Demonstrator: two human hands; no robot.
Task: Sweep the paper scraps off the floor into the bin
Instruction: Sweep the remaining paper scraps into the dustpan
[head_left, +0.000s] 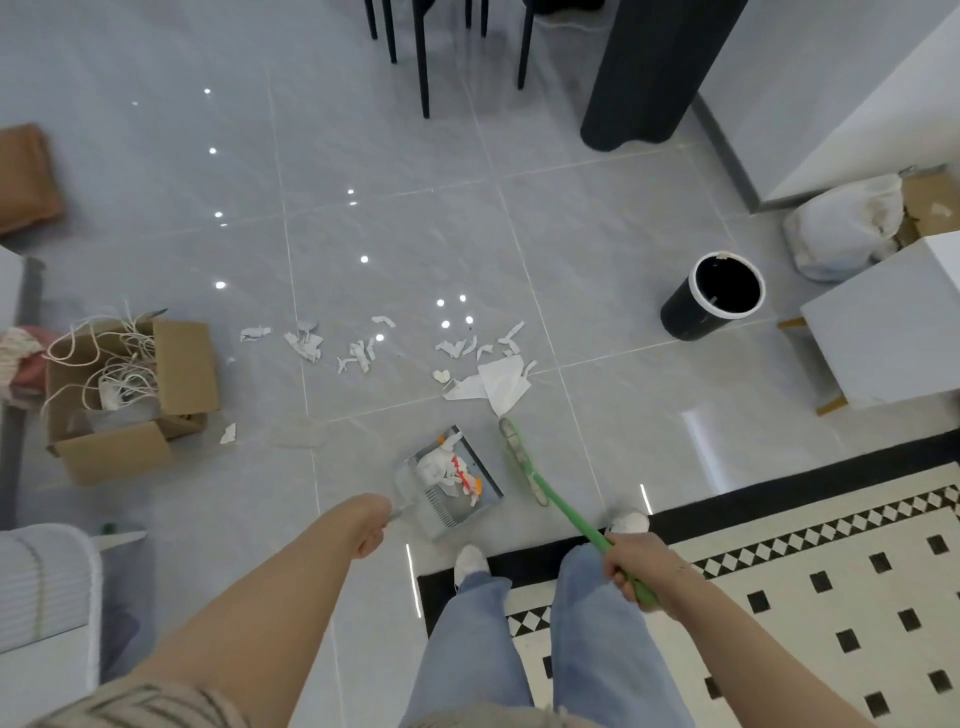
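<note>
— Right hand (631, 564) grips the long green plastic broom (524, 465); left hand (371, 530) seems to hold the grey metal dustpan (447, 480).
— White paper scraps (358, 353)?
— On the floor, between cardboard box (130, 400) and black round bin (719, 296).

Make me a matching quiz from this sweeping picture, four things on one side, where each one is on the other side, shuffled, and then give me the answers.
Things:
1. green-handled broom
2. grey plastic dustpan
3. black round bin with white rim
4. open brown cardboard box

Places or states:
A. standing on the floor at the right, apart from the scraps
B. held in the right hand
C. at the left, with white cords inside
D. held by the left hand, already holding scraps

Pairs: 1-B, 2-D, 3-A, 4-C
</note>
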